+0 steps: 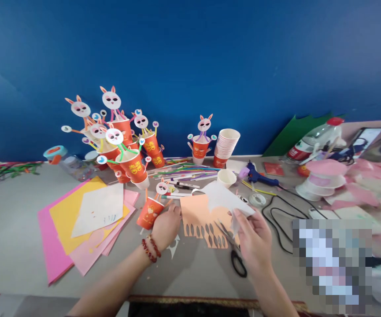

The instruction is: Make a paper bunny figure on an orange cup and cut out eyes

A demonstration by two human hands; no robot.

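Note:
Fingers of my left hand are bent down at the left edge of an orange paper sheet with rows of leaf-shaped holes; what they hold, if anything, is hidden. A red cup with a small rabbit figure leans just beside that hand. My right hand pinches a white paper sheet by its right side, above the orange sheet. Black-handled scissors lie beside and partly under my right hand, blades over the orange sheet.
Rabbit-topped red cups are grouped at back left. Coloured papers lie at the left. Behind my hands are stacked cups, pipe cleaners, a white cup and a blue glue gun. A black cable curls at right.

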